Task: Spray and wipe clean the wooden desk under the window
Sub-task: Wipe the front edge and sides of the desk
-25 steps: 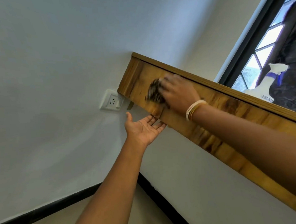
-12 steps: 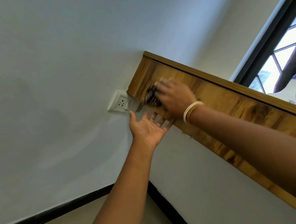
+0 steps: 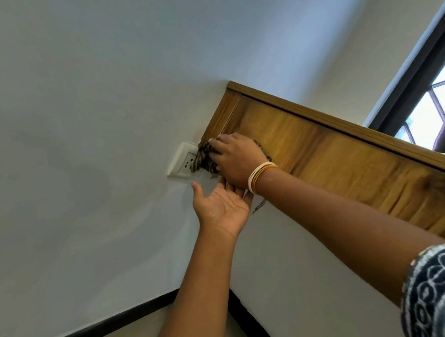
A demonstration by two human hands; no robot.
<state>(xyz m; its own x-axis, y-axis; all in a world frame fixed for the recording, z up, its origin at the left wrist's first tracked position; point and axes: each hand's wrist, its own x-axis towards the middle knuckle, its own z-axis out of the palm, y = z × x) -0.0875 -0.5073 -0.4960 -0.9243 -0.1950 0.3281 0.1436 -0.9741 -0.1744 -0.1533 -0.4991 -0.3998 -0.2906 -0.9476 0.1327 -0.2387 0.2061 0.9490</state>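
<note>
Right hand [image 3: 238,160] presses striped cloth [image 3: 205,157] at desk [image 3: 347,159] left end (beside socket [image 3: 182,161]) | left hand [image 3: 223,207] spread, palm up, just below

daylight from window [image 3: 438,106] | soft shadows | wide-angle tilt, slight blur

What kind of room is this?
Probably a home room, a bedroom or study. Cues: a wooden desk built against plain white walls, a wall socket at its corner, and a dark-framed window above it. The right hand wipes with a cloth.
</note>
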